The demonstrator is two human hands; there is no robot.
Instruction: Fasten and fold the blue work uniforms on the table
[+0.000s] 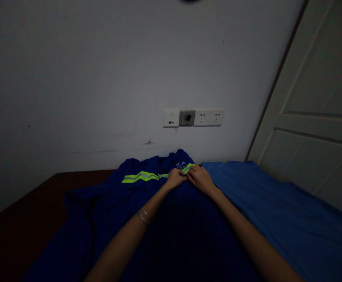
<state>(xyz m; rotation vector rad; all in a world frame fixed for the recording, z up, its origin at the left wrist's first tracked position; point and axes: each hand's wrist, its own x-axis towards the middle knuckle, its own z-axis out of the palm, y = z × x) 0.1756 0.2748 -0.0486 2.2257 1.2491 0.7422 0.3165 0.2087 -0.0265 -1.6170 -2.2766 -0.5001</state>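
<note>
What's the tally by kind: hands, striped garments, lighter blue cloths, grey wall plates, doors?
Left hand and right hand: 2
Striped garment: 1
Lighter blue cloth: 1
Grey wall plate: 1
Door: 1
Total: 6

scuffed wall (100, 78), white wall plates (209, 117), grey plate (186, 118) between them, panelled door (314, 121), dark red surface (26, 219)

Running dim throughout — greying the pale wall (114, 78), fading toward the corners. Sinking to near-black at bottom centre, swallowing folds of the blue garment (141, 194). Showing brightest at the yellow-green stripe (140, 177). Catching a blurred dark blot (190, 0) up top — stretching wide-angle sideways.
</note>
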